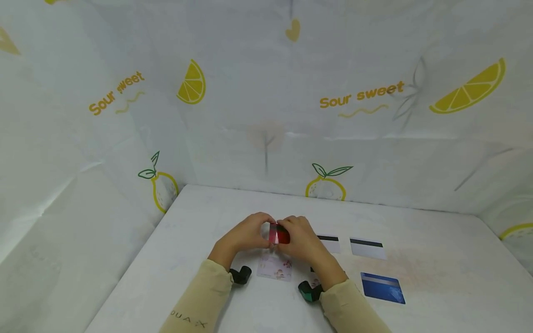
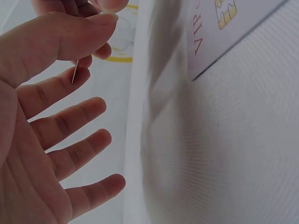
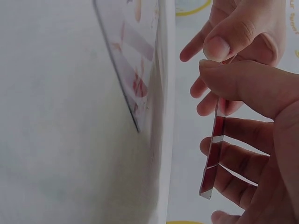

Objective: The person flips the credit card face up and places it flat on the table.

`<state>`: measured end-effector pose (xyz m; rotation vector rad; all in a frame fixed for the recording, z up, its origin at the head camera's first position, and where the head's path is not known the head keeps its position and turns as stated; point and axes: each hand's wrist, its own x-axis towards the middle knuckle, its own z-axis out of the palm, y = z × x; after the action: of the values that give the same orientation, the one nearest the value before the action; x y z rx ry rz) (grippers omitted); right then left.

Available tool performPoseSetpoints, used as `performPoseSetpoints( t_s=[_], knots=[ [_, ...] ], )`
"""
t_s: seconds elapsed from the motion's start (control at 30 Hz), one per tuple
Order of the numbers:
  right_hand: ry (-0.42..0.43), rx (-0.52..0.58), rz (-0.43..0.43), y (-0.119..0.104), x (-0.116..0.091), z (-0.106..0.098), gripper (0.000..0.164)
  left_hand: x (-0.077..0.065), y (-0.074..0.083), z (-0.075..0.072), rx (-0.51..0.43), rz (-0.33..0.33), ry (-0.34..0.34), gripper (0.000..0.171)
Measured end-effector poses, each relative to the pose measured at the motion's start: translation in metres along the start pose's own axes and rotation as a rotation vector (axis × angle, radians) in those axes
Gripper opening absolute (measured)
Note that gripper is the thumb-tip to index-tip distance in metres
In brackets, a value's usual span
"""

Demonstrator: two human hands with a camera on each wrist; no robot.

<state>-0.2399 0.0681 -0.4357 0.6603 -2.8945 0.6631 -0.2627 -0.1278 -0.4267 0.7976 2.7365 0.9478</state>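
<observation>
A red card (image 1: 280, 234) is held up above the table between both hands, and the right wrist view shows it nearly edge-on. My left hand (image 1: 249, 232) pinches one end of it between thumb and index finger; the other left fingers are spread apart. At the opposite end, my right hand (image 1: 300, 238) grips the card between its thumb and fingers, with the thumbs close together. On the table below lies a pale card with a flower print (image 1: 275, 268), its gold chip (image 2: 226, 13) visible in the left wrist view.
Right of the hands lie two white cards with black stripes, one (image 1: 368, 248) in full view and one (image 1: 331, 243) partly hidden. A blue card (image 1: 383, 287) lies nearer. Another card is mostly covered by the right wrist. A lemon-printed sheet (image 1: 233, 138) hangs behind the white table (image 1: 437, 296).
</observation>
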Motion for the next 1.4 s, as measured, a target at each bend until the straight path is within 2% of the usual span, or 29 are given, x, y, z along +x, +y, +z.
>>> performPoseSetpoints(
  t_s=[0.3, 0.67, 1.03, 1.23, 1.4],
  knots=[
    [0.038, -0.028, -0.038, 0.0010, 0.0009, 0.0010, 0.054, 0.0015, -0.0012, -0.0002, -0.016, 0.004, 0.002, 0.051],
    [0.031, -0.006, 0.030, -0.0020, 0.0010, 0.0012, 0.050, 0.0006, -0.0019, 0.0008, -0.044, -0.015, -0.014, 0.054],
    [0.006, -0.006, 0.052, -0.0016, 0.0009, -0.0003, 0.053, -0.0017, -0.0045, 0.0004, -0.040, -0.020, -0.019, 0.063],
    [0.037, 0.103, 0.066, -0.0004, 0.0006, -0.0015, 0.052, -0.0014, -0.0050, 0.0008, -0.045, -0.032, -0.047, 0.069],
    [0.054, 0.334, 0.080, -0.0011, -0.0012, -0.0034, 0.052, -0.0010, -0.0064, 0.0019, -0.053, -0.038, -0.053, 0.073]
  ],
)
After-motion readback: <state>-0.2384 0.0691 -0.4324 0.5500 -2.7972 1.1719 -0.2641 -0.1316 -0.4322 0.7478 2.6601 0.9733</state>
